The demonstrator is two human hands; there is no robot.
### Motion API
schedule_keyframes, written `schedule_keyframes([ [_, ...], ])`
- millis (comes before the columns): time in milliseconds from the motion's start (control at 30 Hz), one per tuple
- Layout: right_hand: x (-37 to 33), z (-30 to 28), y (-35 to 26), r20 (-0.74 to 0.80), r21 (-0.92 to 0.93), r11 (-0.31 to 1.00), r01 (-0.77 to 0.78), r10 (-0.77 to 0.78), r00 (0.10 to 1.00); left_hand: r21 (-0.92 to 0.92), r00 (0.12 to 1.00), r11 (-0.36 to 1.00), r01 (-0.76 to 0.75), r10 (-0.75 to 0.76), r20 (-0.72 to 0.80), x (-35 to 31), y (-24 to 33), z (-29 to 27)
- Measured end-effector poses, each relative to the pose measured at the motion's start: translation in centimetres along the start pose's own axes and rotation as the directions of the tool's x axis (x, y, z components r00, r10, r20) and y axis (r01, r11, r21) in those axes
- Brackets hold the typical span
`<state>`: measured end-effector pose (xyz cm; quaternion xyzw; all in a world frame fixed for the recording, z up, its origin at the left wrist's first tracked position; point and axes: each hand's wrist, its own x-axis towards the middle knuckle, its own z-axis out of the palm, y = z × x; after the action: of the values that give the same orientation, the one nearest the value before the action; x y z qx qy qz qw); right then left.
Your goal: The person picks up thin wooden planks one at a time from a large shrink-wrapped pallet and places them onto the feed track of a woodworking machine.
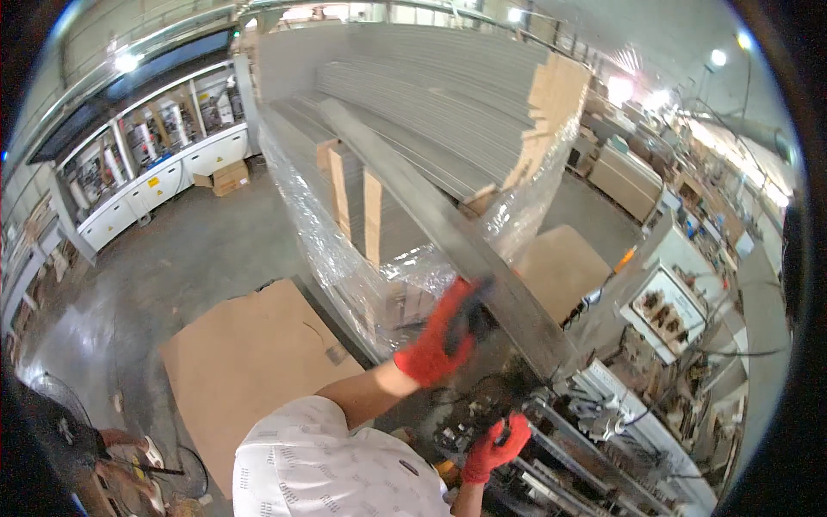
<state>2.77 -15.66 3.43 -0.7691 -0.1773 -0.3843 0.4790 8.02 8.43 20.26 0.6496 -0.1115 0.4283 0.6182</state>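
A long grey board (pixel 431 215) slants from above the wrapped stack down to the machine on my right. My left hand (pixel 439 336), in a red glove with a dark palm, is at the board's near edge about midway along and appears to grip it; motion blurs its fingertips. Lower down, my right hand (pixel 497 446), also red-gloved, hovers beside the machine's metal rails (pixel 551 474). Its fingers are curled but apart, with nothing visible between them. Behind the board stands a tall stack of grey boards (pixel 431 95) in clear plastic film, with cardboard strips along its edges.
Brown cardboard sheets lie on the floor, one large sheet (pixel 250 353) to my left and another (pixel 564 267) beyond the board. A white machine (pixel 164 181) and a small carton (pixel 226 178) stand at far left. A control box (pixel 663 314) is at right.
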Motion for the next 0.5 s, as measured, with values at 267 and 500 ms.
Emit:
schedule_keyframes([
  [267,2.5,-3.3,-4.5,0.105,0.474,0.744,-0.471,0.483,0.869,-0.592,0.916,0.731,0.341,-0.401,0.033,-2.1,0.5,1.5],
  [500,-2.1,-11.0,6.7,-0.348,0.833,0.429,-0.350,0.897,0.272,-0.478,0.795,0.727,0.493,-0.599,-0.091,-8.4,-8.0,-1.8],
])
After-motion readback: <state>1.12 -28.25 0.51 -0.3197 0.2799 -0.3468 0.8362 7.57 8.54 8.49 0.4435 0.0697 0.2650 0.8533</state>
